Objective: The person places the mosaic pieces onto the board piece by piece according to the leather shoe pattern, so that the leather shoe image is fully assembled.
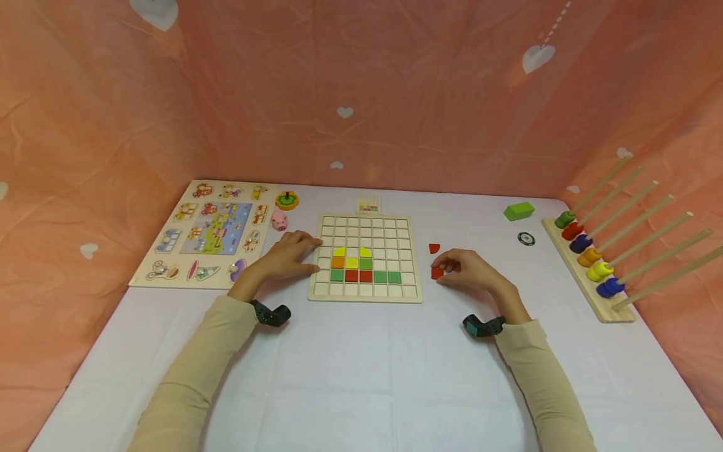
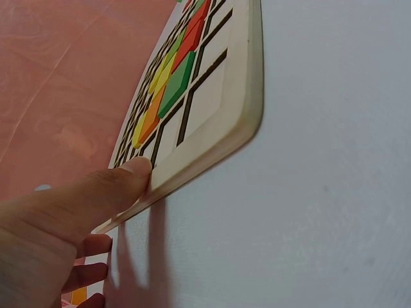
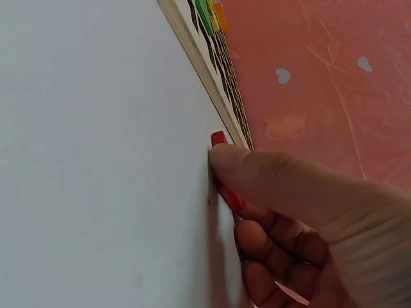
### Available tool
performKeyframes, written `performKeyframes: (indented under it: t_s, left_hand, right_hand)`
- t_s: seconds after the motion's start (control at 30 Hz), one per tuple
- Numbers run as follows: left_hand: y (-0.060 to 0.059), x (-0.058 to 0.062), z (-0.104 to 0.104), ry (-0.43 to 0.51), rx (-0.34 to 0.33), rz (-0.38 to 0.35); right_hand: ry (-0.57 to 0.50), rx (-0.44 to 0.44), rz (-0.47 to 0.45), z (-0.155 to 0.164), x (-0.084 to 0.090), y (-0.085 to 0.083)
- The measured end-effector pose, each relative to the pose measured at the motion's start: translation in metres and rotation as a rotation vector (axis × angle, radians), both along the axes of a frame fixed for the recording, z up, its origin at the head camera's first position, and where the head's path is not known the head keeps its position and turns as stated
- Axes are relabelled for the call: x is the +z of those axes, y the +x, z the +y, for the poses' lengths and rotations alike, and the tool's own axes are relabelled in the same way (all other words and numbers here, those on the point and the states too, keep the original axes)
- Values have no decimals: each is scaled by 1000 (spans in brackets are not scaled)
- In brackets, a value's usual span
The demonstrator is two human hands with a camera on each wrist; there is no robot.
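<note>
A wooden grid board (image 1: pixel 418 294) lies flat in the middle of the table. Green, red (image 1: pixel 351 275), orange and yellow (image 1: pixel 352 262) tiles fill some of its cells. On the board's left edge rests my left hand (image 1: pixel 285 257); in the left wrist view its thumb (image 2: pixel 131 173) lies on the rim, other fingers partly hidden behind. To the right of the board, my right hand (image 1: pixel 471 271) pinches a red square tile (image 1: pixel 436 274) at the table surface. The right wrist view shows the thumb covering much of that tile (image 3: pixel 219 137). Just beyond sits a red rounded piece (image 1: pixel 433 248).
A picture puzzle board (image 1: pixel 141 279) lies at left, near a pink pig figure (image 1: pixel 279 220) and an orange-green toy (image 1: pixel 287 200). A small pattern card (image 1: pixel 369 205) is behind the grid. At right are a green block (image 1: pixel 518 211), a black-white disc (image 1: pixel 526 238) and a peg rack (image 1: pixel 617 314).
</note>
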State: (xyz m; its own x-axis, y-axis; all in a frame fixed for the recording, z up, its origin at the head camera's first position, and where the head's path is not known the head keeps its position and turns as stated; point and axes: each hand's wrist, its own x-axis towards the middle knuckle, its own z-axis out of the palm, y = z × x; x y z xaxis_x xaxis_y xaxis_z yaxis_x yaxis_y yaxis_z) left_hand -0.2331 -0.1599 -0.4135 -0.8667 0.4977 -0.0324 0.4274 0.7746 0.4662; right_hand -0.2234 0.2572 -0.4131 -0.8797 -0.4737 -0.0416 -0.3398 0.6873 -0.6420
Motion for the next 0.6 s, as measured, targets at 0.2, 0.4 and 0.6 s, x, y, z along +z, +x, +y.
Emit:
performKeyframes:
  t_s: [0.2,0.4,0.6]
  left_hand:
    - [-1,-2,0,-1,0,1]
    - [0,0,0,-2,2,3]
    - [0,0,0,-2,2,2]
  right_hand:
    - [-25,-11,-2,-6,1,-2]
    - [-122,60,61,-25,3,-8]
    - [-156,116,107,-57,4,-12]
